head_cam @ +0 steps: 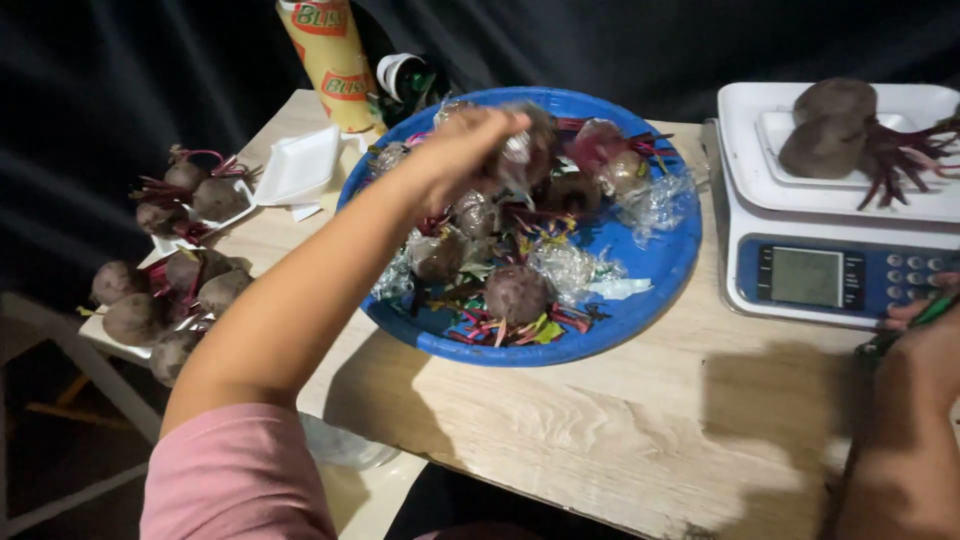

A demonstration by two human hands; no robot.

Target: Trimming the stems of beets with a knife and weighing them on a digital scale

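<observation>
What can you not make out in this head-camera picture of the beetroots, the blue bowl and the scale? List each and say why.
- Beetroot in left hand: motion-blurred, fingers cover it.
- Right hand: cut by the right edge, shadowed; the green thing it holds is unclear.
- Scale display: too small, dim.
- Yellow tube: top cut off.

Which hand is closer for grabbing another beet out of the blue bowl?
The left hand. It is already stretched over the blue bowl, its fingers on a beet. The right hand sits off by the scale, away from the bowl, holding something green.
</observation>
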